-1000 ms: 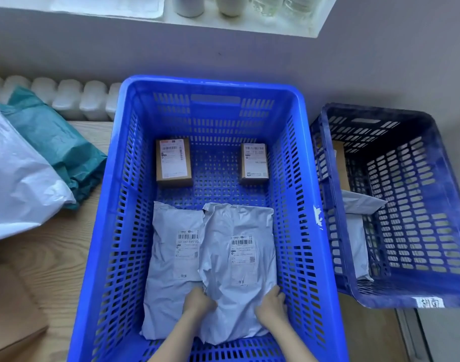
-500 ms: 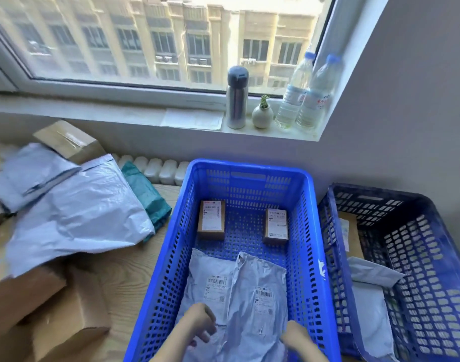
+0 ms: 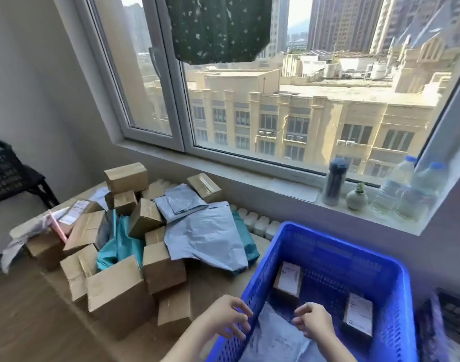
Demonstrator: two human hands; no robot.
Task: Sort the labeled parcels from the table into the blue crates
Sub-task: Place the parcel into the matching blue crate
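Since my left hand (image 3: 227, 318) hovers at the rim of the blue crate (image 3: 341, 244) and my right hand (image 3: 313, 322) over its grey mailers (image 3: 275, 340), both loosely curled and empty, I judge I'm between picks. Unsorted parcels (image 3: 155, 241) wait heaped on the table (image 3: 218, 282) beyond.

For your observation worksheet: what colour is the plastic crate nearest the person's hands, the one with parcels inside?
Bright blue: the crate shows best in the head view, the only view here.

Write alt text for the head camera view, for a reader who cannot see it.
The left hand and right hand hover empty at a blue crate holding two labeled boxes and grey mailer bags. Left of it, cardboard boxes, grey mailers and teal mailers are piled on a wooden table below a window.
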